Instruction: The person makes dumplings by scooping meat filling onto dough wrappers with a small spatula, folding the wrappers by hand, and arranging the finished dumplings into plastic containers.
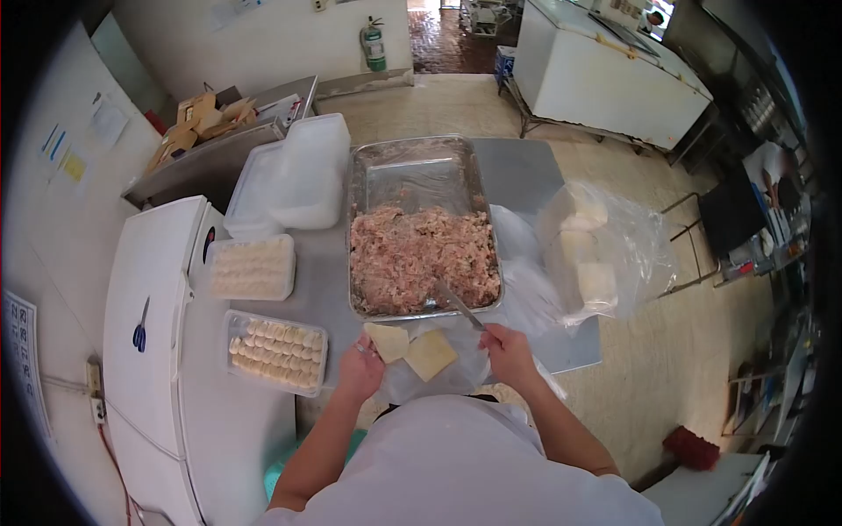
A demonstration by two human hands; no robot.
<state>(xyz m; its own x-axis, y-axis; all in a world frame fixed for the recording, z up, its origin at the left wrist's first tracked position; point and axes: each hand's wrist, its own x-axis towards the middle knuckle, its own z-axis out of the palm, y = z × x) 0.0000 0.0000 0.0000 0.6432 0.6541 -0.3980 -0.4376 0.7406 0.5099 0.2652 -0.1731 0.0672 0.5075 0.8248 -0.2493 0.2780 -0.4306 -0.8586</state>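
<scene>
Two pale sheets (430, 354) just beside the metal tray (412, 167) of minced meat (417, 254).
Left hand (361, 370) grasps one sheet (387, 342); right hand (510, 353) grasps a knife (460, 305), its tip perhaps touching the meat.

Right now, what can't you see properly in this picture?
- Head view: tip of the thin grey metal blade in the right hand, seemingly sunk in the pink minced meat.
- Head view: near floor of the rectangular silver metal tray, covered by that meat.
- Head view: small print on the white paper calendar, too tiny.
- Head view: the person's feet, hidden by the white cloth shirt.
</scene>
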